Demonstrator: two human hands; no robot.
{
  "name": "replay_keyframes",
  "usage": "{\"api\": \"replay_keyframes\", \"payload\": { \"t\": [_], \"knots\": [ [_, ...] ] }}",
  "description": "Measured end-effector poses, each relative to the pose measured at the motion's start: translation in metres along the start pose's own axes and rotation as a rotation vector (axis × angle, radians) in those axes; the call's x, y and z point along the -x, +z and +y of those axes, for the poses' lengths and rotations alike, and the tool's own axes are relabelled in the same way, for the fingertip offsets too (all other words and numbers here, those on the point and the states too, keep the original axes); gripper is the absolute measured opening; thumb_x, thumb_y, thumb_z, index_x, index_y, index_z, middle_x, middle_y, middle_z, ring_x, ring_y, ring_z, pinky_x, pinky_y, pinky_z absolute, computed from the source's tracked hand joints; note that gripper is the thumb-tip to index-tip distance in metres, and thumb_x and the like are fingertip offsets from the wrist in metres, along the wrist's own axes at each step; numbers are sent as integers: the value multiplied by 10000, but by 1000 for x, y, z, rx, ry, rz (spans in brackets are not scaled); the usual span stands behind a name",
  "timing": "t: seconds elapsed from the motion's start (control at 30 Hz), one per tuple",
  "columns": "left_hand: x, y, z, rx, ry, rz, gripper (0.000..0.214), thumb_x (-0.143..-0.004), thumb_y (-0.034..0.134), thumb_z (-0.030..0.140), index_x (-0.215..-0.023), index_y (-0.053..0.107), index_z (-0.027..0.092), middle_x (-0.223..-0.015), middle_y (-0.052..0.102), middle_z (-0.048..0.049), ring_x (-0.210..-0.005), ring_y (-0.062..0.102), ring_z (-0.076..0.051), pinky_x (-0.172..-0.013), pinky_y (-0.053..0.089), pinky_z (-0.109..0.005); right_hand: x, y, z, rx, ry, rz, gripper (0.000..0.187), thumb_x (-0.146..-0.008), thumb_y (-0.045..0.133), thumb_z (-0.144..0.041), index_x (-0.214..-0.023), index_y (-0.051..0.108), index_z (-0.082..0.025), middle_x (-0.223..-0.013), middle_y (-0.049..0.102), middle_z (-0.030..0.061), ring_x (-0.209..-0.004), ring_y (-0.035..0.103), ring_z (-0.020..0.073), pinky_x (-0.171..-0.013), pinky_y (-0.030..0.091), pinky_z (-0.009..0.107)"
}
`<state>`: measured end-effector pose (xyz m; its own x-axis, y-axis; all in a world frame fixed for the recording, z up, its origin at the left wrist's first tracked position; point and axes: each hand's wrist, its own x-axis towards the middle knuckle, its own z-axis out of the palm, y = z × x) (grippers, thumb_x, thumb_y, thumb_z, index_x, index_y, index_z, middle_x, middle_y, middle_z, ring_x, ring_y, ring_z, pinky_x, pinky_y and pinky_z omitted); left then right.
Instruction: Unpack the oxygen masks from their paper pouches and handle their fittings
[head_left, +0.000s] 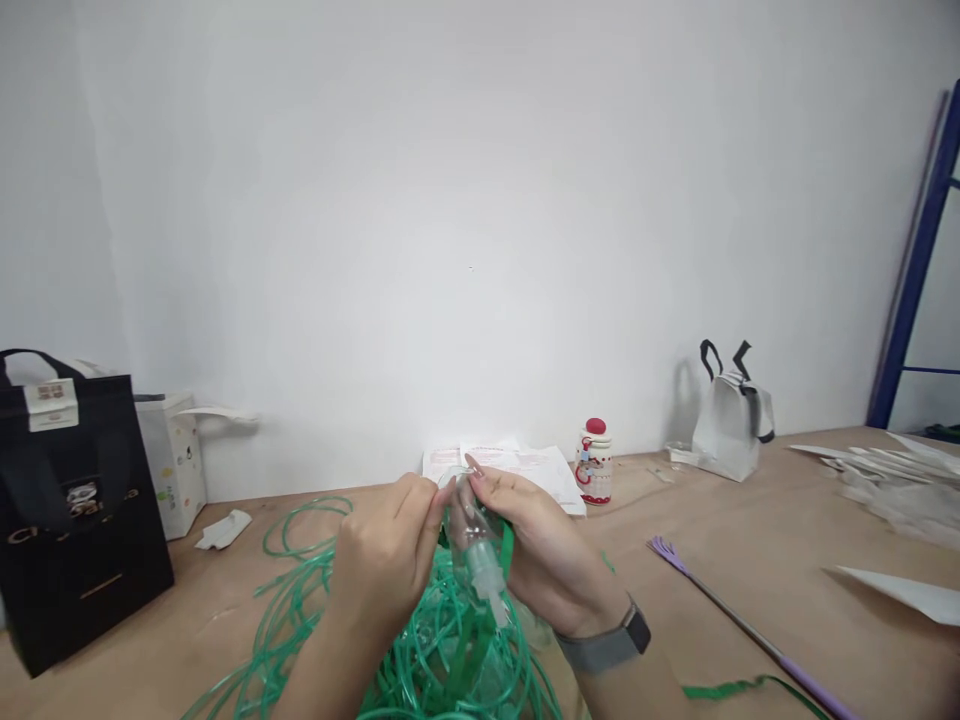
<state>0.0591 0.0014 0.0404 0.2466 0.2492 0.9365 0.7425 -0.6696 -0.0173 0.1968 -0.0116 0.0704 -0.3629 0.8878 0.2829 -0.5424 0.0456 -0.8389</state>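
My left hand [382,555] and my right hand [532,545] are raised together over the wooden table [750,560]. Both pinch a clear plastic mask-like piece [474,545] with a white connector at its lower end. A green strap runs along its side by my right fingers. Under the hands lies a big tangle of green tubing [300,600]. My right wrist wears a grey watch [609,640].
A black paper bag [71,510] stands at the left with a white box [174,455] behind it. Printed papers [540,465], a small red-capped bottle [595,462], a white bag [729,420] and a purple-tipped stick [720,600] lie further right. Clear packets are piled at the far right.
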Motion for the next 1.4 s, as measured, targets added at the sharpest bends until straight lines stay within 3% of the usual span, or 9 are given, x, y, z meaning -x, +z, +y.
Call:
{"api": "replay_keyframes", "payload": {
  "t": [0.13, 0.3, 0.6, 0.7, 0.83, 0.97, 1.2, 1.3, 1.4],
  "knots": [
    [1, 4, -3, -45, 28, 67, 239, -924, 375, 180, -692, 429, 201, -568, 381, 53, -488, 384, -93, -505, 289, -216, -3, 8, 11, -107, 7, 70, 245, -620, 753, -305, -601, 572, -140, -571, 502, -33, -531, 434, 76, -527, 366, 189],
    [1, 7, 1, 59, -107, 101, 229, -927, 348, 182, -715, 431, 207, -546, 410, 65, -463, 406, -84, -472, 298, -191, -6, 17, 26, -101, -175, 199, 252, -645, 734, -366, -648, 580, -166, -634, 539, -25, -563, 445, 95, -542, 376, 205],
    [-5, -6, 9, 250, -386, -49, 302, -915, 359, 296, -626, 390, 212, -520, 323, 79, -465, 330, -81, -482, 278, -199, -12, 5, 18, -187, 30, 8, 206, -674, 708, -256, -608, 539, -158, -580, 443, -33, -529, 403, 83, -517, 370, 183],
    [-7, -8, 9, 377, -558, -47, 353, -913, 333, 373, -597, 323, 217, -507, 289, 81, -455, 311, -83, -454, 257, -203, -12, 5, 20, -159, 17, -64, 271, -705, 687, -260, -544, 496, -155, -560, 401, -35, -511, 362, 77, -503, 342, 181],
    [-11, -4, -6, 582, -756, -128, 394, -888, 298, 496, -616, 365, 219, -522, 353, 71, -474, 368, -91, -459, 313, -202, -7, 10, 18, -39, 40, -205, 311, -776, 639, -325, -557, 528, -136, -584, 458, -10, -530, 364, 80, -517, 319, 189],
    [-3, 12, -35, 390, -835, -355, 424, -871, 237, 536, -591, 331, 231, -482, 375, 72, -442, 415, -107, -455, 335, -214, -10, 5, 14, 31, -46, -123, 305, -778, 636, -333, -554, 576, -136, -602, 510, -3, -571, 427, 94, -566, 356, 208],
    [38, 41, -74, 107, -899, -733, 363, -737, 523, 361, -426, 382, 237, -299, 398, 41, -311, 452, -174, -455, 330, -273, -16, -22, -5, 56, -116, 120, 174, -717, 700, -314, -686, 671, -145, -694, 618, 3, -612, 518, 91, -582, 403, 210],
    [36, 39, -69, 56, -867, -764, 396, -752, 507, 397, -403, 405, 238, -326, 445, 7, -370, 512, -211, -477, 337, -286, -12, -24, -14, 92, -186, 140, 179, -733, 688, -338, -709, 689, -161, -732, 651, 16, -640, 551, 103, -605, 421, 222],
    [17, 24, -51, 0, -806, -660, 405, -822, 402, 467, -490, 425, 237, -465, 529, -17, -543, 570, -233, -532, 339, -288, -11, -23, -16, 173, -255, 147, 205, -726, 685, -370, -739, 712, -167, -785, 682, 41, -744, 593, 146, -704, 439, 264]
  ]
}}
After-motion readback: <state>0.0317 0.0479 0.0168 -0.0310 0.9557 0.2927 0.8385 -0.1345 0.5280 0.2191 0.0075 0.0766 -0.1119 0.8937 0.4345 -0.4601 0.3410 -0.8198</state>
